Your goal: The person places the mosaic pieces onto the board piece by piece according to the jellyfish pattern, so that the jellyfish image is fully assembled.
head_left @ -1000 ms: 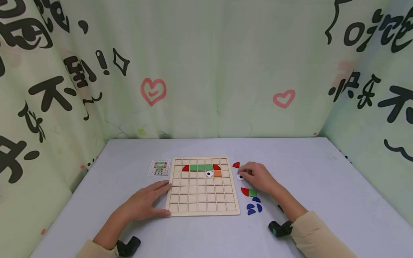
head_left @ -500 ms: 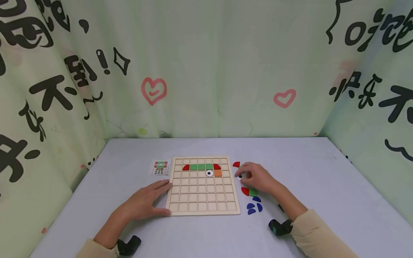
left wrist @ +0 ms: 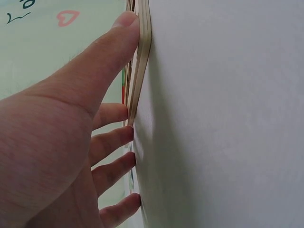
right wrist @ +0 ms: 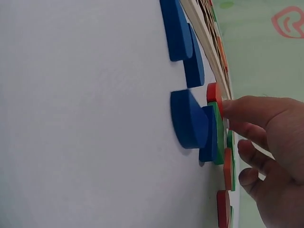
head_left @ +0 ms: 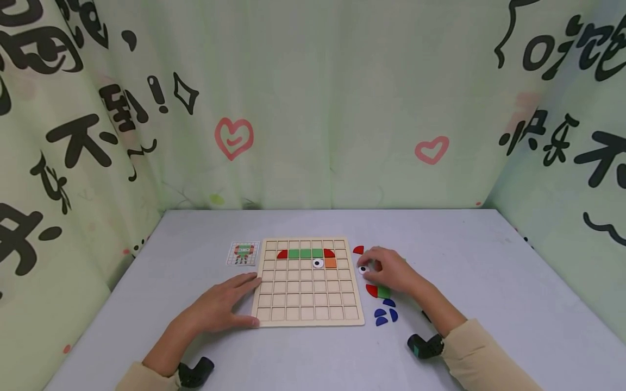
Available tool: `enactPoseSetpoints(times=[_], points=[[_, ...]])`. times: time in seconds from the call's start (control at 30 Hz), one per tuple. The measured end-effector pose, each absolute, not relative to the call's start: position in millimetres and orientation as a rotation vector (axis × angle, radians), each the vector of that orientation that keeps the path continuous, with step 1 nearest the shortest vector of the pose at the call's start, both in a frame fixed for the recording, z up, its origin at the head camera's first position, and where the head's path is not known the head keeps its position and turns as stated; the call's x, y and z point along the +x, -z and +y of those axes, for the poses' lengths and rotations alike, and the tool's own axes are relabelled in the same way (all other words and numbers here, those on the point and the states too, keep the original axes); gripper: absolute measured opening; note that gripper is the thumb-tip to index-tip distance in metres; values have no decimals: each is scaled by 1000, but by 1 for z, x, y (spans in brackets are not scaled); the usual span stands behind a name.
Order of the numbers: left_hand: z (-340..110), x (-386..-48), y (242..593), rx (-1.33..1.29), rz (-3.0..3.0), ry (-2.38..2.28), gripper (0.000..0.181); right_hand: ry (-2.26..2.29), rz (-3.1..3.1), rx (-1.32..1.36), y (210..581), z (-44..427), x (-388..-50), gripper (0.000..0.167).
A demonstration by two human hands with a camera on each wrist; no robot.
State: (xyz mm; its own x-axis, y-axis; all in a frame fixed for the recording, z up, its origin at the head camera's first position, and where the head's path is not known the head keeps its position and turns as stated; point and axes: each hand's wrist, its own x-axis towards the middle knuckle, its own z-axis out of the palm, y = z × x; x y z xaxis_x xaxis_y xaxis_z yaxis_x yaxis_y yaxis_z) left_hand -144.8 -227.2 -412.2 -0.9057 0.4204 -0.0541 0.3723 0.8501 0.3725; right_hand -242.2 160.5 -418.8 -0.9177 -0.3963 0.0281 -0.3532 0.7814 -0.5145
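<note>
My left hand (head_left: 222, 303) rests with spread fingers along the left edge of a wooden grid board (head_left: 299, 298); in the left wrist view its fingertips (left wrist: 127, 114) touch the board's edge. On the board lie a row of red and green pieces (head_left: 305, 253), a round eye piece (head_left: 318, 263) and an orange square (head_left: 330, 263). Just right of the board, my right hand (head_left: 391, 269) holds a second white eye piece (head_left: 363, 270) between thumb and index finger, low at the table. The right wrist view mostly hides that piece behind the thumb (right wrist: 237, 108).
A small pattern card (head_left: 243, 253) lies left of the board. Right of it are a red quarter piece (head_left: 358, 250), a red piece (head_left: 371, 290) beside a green square (head_left: 383, 292), and several blue half-round pieces (head_left: 380, 321). Curtains surround the white table (head_left: 195, 233).
My right thumb and index finger have spread from over the eye piece to either side of it, so more of it shows. The left hand and board have stayed put.
</note>
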Motion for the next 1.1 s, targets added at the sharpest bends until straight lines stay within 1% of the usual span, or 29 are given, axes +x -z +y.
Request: enactPoseSetpoints(times=[0.13, 0.33, 0.6, 1.1], points=[[-227, -145, 413, 612, 2895, -538, 87, 817, 2893, -631, 419, 161, -242, 22], [-228, -146, 415, 619, 2892, -545, 87, 794, 2917, -555, 421, 162, -245, 20], [-230, -147, 417, 622, 2888, -544, 88, 790, 2929, -618, 420, 161, -246, 20], [-229, -147, 415, 607, 2886, -540, 87, 852, 2911, -607, 413, 135, -245, 21]])
